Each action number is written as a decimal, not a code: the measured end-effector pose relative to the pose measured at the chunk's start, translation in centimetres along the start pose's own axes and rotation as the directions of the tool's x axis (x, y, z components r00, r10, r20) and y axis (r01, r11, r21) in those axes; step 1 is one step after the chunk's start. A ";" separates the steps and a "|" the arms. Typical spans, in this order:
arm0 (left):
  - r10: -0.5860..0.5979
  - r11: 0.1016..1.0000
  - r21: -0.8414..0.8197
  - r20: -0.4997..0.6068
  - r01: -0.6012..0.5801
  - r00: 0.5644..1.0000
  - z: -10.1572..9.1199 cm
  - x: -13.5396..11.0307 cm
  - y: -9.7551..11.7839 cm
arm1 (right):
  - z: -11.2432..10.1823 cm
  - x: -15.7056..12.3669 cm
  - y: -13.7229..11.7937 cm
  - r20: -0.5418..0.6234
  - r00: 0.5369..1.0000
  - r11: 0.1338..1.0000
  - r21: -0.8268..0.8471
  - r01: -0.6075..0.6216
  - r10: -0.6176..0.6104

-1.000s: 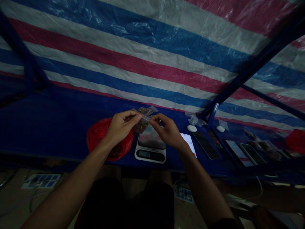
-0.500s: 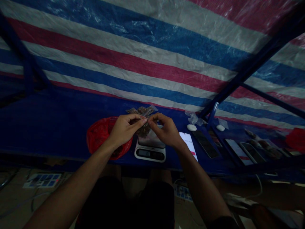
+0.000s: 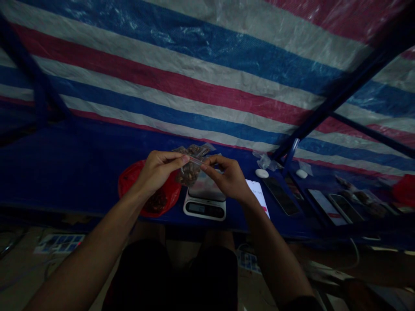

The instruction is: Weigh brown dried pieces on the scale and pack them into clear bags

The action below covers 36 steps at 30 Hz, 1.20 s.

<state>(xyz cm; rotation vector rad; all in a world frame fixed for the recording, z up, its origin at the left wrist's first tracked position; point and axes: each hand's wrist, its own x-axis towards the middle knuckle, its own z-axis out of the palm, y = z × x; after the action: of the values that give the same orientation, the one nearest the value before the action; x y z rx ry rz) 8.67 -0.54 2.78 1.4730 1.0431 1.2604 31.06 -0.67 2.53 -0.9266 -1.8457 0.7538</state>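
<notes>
A clear zip-lock bag (image 3: 189, 173) with brown pieces inside hangs between my hands. My left hand (image 3: 159, 169) pinches one top corner of it, and my right hand (image 3: 225, 173) pinches the other. Below and to the right of the bag stands a white kitchen scale (image 3: 205, 207) with a digital display; its plate is partly covered by my right hand. Left of the scale lies an open red plastic bag (image 3: 129, 175) with dark brown pieces at its bottom. Just behind my hands, more filled clear bags (image 3: 194, 150) rest on the blue table.
To the right of the scale lie a lit phone (image 3: 257, 194), a dark phone (image 3: 280, 196) and a white earbud case (image 3: 262, 173). Empty clear bags (image 3: 266, 162) sit near a blue metal post (image 3: 292, 151). A striped tarp (image 3: 194, 82) rises behind the table.
My left hand has moved left along the bag's top edge, away from my right hand. More of the bag and of the red bag's contents now shows.
</notes>
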 end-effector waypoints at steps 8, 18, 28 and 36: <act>0.041 0.995 0.097 -0.085 -0.033 0.996 -0.3 1.8 -0.5 | -1.3 1.3 0.9 -0.051 0.996 0.998 -0.011 -0.068 0.068; 0.101 0.834 0.548 -0.038 -0.064 0.994 -2.1 3.2 -2.2 | -2.9 1.2 4.4 -0.207 0.952 0.972 -0.014 -0.234 0.226; -0.385 0.384 0.866 -0.166 0.321 0.908 -11.8 -2.3 -2.4 | 2.0 -2.7 -1.7 0.008 0.962 0.892 -0.376 -0.250 0.273; -0.297 0.447 0.865 -0.095 0.226 0.950 -10.6 -1.6 0.5 | 6.3 -0.6 -3.5 0.208 0.915 0.813 -0.553 -0.182 0.346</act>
<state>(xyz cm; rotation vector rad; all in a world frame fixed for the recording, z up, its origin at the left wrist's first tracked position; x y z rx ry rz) -1.99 -1.06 3.64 1.9445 1.9553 0.3696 24.56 -3.76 2.50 -1.5212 -2.2798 0.5821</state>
